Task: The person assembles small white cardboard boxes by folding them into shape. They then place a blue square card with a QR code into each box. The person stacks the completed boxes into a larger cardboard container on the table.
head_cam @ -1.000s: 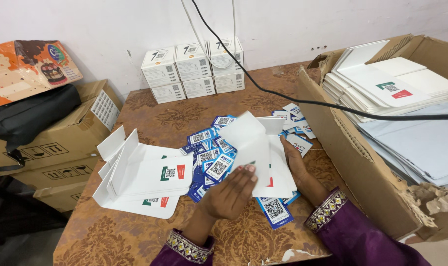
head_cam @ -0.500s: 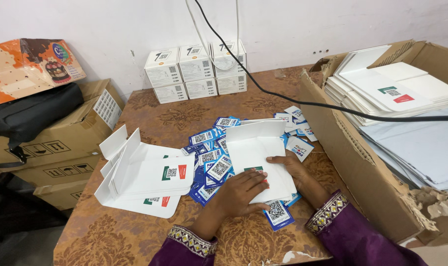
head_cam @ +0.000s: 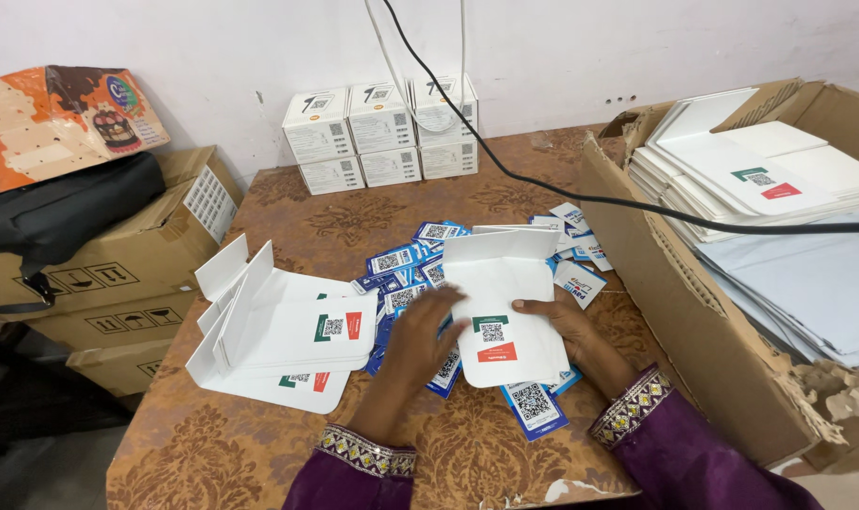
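Left hand: our left hand (head_cam: pixel 420 335) lies flat, fingers spread, on the left edge of the white card folder (head_cam: pixel 503 312); the grip is open, pressing rather than clasping.
Right hand: our right hand (head_cam: pixel 560 319) rests against the folder's right edge, fingers loosely curled on it; we cannot tell whether they close around the card.
Folder: smooth white card, rectangular, its far flap creased and standing up, a small green-and-red label near its lower middle; it lies at the near middle of the tabletop (head_cam: pixel 259 444), on top of the stickers.
Stickers: a loose scatter of glossy blue-and-white stickers (head_cam: pixel 403 260) spreads under and beyond the folder, some poking out at its near edge.
Folded stack: to the left, a pile of finished folders (head_cam: pixel 288 331) with raised flaps, just beside our left hand.
Right edge: a tall cardboard box (head_cam: pixel 675 312) with torn rim, full of flat white sheets, stands close beside our right sleeve.
Far edge: small white boxes (head_cam: pixel 382 132) stacked against the wall; a black cable (head_cam: pixel 543 184) crosses above.
Open room: patterned brown tabletop shows bare between stickers and boxes, and near left.
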